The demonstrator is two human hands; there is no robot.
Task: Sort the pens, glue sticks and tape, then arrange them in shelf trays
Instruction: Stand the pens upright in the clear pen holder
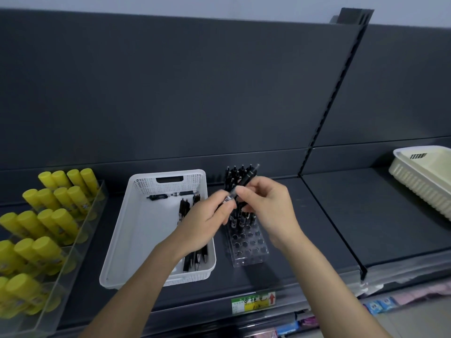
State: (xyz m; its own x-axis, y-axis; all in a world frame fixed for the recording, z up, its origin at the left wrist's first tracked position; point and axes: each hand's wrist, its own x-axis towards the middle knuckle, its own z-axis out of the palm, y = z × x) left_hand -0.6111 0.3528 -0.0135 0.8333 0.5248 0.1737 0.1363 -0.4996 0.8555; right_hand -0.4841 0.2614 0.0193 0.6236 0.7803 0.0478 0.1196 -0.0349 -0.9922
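Both hands hold one black pen [247, 178] above the clear pen holder [246, 242]. My left hand [207, 220] pinches its lower clear end, and my right hand [266, 206] pinches the barrel a little higher. The pen tilts up to the right. Several black pens stand in the holder's far rows; its near holes are bare. A white perforated basket [122, 240] to the left holds several more black pens [195, 259]. Yellow glue sticks [48, 220] stand in a clear tiered tray at the far left.
A cream plastic basket [424, 176] sits on the right shelf section beyond a black divider [329, 220]. A price label [253, 302] is on the shelf's front rail. Coloured packs lie on the lower shelf at bottom right.
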